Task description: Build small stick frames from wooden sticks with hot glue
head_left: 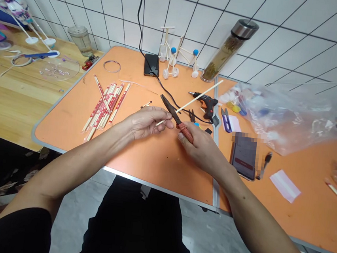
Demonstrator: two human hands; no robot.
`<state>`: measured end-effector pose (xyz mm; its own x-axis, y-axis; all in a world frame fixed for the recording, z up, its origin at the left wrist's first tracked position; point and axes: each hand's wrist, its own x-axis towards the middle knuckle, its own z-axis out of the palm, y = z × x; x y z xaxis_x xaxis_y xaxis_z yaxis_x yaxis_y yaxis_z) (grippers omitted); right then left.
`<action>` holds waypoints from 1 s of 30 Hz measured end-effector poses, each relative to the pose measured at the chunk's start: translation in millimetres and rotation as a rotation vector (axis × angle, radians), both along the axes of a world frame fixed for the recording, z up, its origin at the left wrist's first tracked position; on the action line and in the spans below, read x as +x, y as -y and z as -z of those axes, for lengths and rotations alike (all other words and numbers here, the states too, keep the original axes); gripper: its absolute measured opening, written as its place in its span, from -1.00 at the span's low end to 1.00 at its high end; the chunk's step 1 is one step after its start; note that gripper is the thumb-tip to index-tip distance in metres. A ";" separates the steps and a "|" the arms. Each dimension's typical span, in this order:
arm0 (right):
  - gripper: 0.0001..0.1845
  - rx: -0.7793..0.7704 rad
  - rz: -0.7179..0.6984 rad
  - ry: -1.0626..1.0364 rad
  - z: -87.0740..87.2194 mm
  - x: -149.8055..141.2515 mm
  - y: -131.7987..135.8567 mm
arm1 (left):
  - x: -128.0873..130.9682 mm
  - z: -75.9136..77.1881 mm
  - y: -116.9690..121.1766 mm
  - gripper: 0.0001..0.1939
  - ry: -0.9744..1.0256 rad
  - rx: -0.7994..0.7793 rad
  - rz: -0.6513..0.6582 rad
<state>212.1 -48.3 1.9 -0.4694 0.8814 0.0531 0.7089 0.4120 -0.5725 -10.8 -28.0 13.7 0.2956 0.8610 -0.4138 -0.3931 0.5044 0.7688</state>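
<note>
My left hand [151, 123] pinches a thin wooden chopstick [201, 94] near its lower end; the stick slants up to the right. My right hand [192, 142] is wrapped around the reddish grip of a knife [170, 107], whose dark, worn blade points up and to the left. The blade lies across the chopstick close to my left fingertips; whether it bites into the wood I cannot tell. Left of my hands lie several chopsticks in red and white wrappers [106, 108]. Behind them stand small stick models [171, 63] with white wheels and blue balls.
A black glue gun [208, 104] with a cable lies beyond my right hand, near purple thread snips [226, 120]. A tall glass bottle [226, 52] stands against the tiled wall. On the right are a plastic bag [294, 118] and a phone [244, 155]; another phone [151, 65] lies at the back.
</note>
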 end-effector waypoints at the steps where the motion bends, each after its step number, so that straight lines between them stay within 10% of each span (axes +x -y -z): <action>1: -0.82 0.000 -0.003 -0.016 0.6 -0.4 0.7 | 0.0 -0.1 0.3 -0.72 -0.003 0.006 0.002; 17: -0.80 -0.082 0.038 -0.096 7.2 3.4 12.2 | -11.4 1.9 3.3 -0.90 -0.028 0.094 0.007; 30: -0.62 -0.482 -0.143 -0.419 12.9 -4.6 44.0 | -8.9 6.9 57.4 -0.43 0.197 0.113 0.065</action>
<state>207.6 -92.2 -11.0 -0.6089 0.7828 -0.1284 0.3428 0.1137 -0.9325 -19.7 -85.4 6.8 0.4173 0.8752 -0.2449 -0.5105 0.4487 0.7335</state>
